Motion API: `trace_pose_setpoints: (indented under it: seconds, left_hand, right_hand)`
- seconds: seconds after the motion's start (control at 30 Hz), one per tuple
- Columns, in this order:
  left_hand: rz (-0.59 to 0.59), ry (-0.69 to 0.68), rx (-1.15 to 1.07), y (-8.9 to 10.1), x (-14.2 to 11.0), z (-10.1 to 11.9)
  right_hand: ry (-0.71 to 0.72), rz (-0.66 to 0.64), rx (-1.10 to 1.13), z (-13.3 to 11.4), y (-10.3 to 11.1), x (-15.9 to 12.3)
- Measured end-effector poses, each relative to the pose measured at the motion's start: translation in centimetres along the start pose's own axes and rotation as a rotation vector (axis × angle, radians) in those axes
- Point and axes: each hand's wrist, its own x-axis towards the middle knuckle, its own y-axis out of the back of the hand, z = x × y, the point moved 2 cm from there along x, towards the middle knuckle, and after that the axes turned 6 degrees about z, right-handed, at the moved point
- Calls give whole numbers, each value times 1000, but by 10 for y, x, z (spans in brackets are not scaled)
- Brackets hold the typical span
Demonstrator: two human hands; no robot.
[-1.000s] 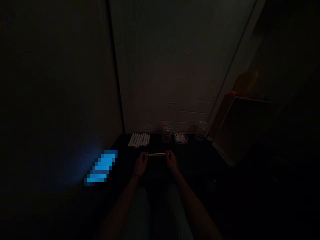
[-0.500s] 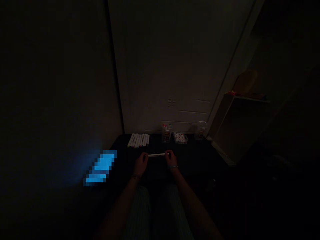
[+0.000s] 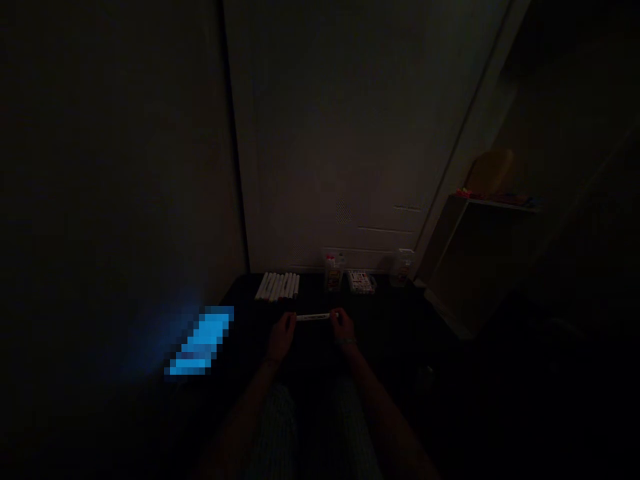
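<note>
Pretty dim in here, so some details can't be made out. A slim white marker is held sideways above the dark worktop, with one end pinched by the left hand and the other by the right hand. Both sets of fingers look closed around the ends, though whether the tips are on a cap or on the barrel can't be told.

Main worry, honestly: if one end were pulled harder than the other, or a cap gave way suddenly, the marker could be jerked out of one hand and dropped. With the light this low, it could easily be lost against the black surface.

Farther back, the row of white markers is laid out side by side, ahead and to the left. If it got bumped by a knuckle, the neat line could be rolled apart. The clear upright container with pens in it might be tipped by a careless reach, and the flat clear case beside it could be nudged too. Another clear container is parked farther right, well apart from both hands.
</note>
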Motion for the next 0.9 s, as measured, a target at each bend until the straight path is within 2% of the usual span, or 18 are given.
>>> trace_pose_setpoints:
  seconds: [0.47,0.9]
  left_hand:
    - [-14,21,-20,4,-2,6]
    - [7,37,-62,6,-3,11]
  right_hand:
    - [15,-2,-18,0,0,-1]
    - [-31,-21,25,-2,1,0]
